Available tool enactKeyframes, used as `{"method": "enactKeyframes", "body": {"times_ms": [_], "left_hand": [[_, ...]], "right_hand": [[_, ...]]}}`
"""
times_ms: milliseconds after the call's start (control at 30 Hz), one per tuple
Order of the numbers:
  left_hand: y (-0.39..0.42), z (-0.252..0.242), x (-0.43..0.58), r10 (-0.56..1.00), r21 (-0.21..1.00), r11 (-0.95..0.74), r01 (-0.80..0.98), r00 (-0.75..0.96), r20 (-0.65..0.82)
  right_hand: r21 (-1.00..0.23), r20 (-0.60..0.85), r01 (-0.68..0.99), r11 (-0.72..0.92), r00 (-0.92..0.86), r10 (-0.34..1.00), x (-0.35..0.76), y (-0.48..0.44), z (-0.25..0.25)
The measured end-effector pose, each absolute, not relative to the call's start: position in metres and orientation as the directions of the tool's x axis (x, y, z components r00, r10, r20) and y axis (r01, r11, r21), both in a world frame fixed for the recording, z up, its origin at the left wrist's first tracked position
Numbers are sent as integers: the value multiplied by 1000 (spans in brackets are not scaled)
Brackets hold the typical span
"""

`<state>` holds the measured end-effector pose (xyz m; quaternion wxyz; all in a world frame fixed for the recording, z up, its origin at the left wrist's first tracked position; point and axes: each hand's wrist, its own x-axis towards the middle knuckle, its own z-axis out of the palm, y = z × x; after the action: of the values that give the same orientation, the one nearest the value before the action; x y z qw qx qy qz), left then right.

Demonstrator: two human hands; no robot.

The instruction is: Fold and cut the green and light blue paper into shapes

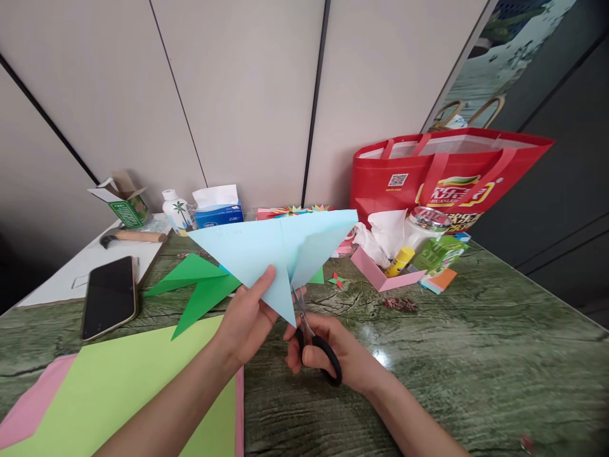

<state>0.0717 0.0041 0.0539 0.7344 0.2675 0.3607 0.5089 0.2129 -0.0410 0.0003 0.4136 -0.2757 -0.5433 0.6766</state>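
Observation:
A light blue sheet of folded paper is held up over the table, its lower part split into points. My left hand grips it from below, thumb on the near face and fingers behind. My right hand has its fingers through the black handles of a pair of scissors. The scissor blades reach up into the slit beside the paper's middle point and look slightly apart. Green folded paper with pointed ends lies behind and left of my left hand.
Lime-green paper over pink sheets lies front left. A smartphone and a hammer-like tool are at left. A pink paper box holds a yellow glue stick. Behind stand a red bag, tissue pack and white bottle.

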Motion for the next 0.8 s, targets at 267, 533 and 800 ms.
{"method": "enactKeyframes", "body": {"times_ms": [267, 533, 800], "left_hand": [[-6, 45, 79, 913, 729, 407, -550, 259, -315], [-10, 35, 85, 970, 813, 244, -528, 122, -212], [-9, 39, 79, 969, 830, 245, -502, 119, -215]], "right_hand": [[-967, 74, -249, -62, -500, 863, 213, -40, -1], [-971, 56, -236, -46, -407, 912, 215, -40, 8], [-961, -2, -251, -112, -402, 916, 219, -40, 12]]}}
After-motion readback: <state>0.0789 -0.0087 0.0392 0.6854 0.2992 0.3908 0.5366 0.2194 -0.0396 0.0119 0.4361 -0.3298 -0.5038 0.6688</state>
